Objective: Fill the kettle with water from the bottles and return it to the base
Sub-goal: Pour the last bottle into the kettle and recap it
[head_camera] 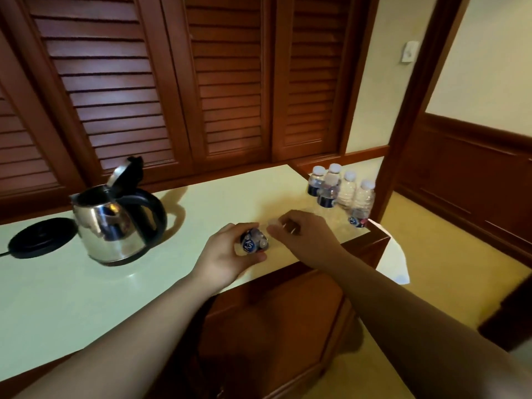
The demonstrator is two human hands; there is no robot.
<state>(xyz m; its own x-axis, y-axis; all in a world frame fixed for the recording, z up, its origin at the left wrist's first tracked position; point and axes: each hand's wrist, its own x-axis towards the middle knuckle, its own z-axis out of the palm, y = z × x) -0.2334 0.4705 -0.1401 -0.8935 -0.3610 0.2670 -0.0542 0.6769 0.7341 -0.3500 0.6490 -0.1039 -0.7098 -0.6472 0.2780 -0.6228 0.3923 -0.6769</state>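
A steel kettle (pixel 112 226) with a black handle stands on the pale countertop (pixel 72 298), lid flipped open, just right of its round black base (pixel 40 237). My left hand (pixel 227 254) grips a small water bottle (pixel 254 240) with a blue label, seen from above near the counter's front edge. My right hand (pixel 302 234) is beside it, fingers pinching the white cap (pixel 273 221), which is off the bottle. Several more capped bottles (pixel 342 191) stand grouped at the counter's far right corner.
Dark wooden louvred doors (pixel 172 82) rise behind the counter. A wooden post (pixel 417 110) stands right of the bottles. The base's cord runs off the left edge. A white cloth (pixel 394 260) hangs past the counter's right corner above yellow floor.
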